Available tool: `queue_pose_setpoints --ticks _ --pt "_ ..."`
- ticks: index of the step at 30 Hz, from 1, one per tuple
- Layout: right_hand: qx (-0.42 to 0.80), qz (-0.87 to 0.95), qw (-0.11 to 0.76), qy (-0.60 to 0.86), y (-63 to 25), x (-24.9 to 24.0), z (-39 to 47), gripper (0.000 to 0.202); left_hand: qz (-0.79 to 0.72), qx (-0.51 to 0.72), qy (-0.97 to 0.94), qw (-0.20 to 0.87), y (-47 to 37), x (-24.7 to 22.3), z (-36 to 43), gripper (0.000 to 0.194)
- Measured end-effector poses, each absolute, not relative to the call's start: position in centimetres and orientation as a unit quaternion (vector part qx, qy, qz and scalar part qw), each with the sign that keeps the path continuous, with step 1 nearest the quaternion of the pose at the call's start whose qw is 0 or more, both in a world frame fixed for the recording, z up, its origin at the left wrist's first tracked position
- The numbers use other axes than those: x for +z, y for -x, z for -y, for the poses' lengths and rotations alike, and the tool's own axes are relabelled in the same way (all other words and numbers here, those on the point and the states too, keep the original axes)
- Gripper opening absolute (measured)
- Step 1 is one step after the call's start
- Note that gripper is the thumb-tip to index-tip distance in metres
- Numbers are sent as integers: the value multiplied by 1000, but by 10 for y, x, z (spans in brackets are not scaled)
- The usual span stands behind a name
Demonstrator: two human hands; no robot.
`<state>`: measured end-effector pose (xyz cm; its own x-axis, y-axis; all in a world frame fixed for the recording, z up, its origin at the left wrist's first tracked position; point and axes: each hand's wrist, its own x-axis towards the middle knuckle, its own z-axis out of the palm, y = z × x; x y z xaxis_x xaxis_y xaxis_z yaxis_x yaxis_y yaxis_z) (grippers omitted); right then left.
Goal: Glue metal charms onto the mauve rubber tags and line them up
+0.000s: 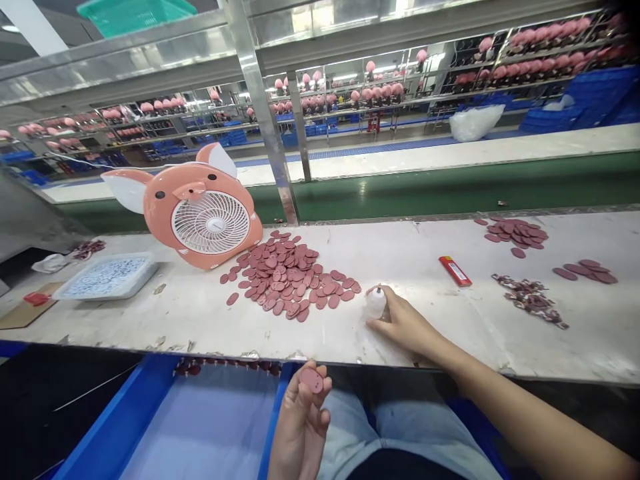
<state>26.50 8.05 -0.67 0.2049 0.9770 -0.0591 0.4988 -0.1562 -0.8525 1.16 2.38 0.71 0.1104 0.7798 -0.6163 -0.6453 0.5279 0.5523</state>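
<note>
Between the thumb and fingers of my left hand (303,413) is a dark pink oval piece (311,381) with small holes, held just off the table's front edge. My right hand (395,320) is wrapped round a small white bottle (376,304) with a dark tip, at the table top. Left of that bottle spreads a big heap of similar oval pieces (280,273). A red and white packet (455,271) lies to the right of my right hand.
A pink animal-shaped fan (200,207) stands behind the heap. At the left is a white tray (107,276). Right side: more ovals (517,233) and small brown-white parts (531,299). A blue bin (200,420) sits below the front edge. A metal post (265,120) rises behind.
</note>
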Motion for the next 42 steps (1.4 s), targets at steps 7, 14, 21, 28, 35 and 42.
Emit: queue_pose_setpoints --ticks 7,14,21,28,35,42 --pt "151 501 464 714 -242 -10 -20 44 -459 514 -32 724 13 -8 -33 68" --pt "209 632 329 669 -149 -9 -76 68 -475 548 4 689 38 -11 -26 24" --pt "199 532 214 795 -143 -7 -157 80 -449 577 -19 682 67 -22 -12 26" --pt "192 600 169 758 -92 -10 -150 81 -456 604 -9 653 94 -23 0 39" --pt "183 614 164 750 -78 -8 -154 80 -456 618 22 640 104 -27 24 64" --pt "207 615 195 735 -69 -9 -151 78 -455 617 54 640 99 -31 41 55"
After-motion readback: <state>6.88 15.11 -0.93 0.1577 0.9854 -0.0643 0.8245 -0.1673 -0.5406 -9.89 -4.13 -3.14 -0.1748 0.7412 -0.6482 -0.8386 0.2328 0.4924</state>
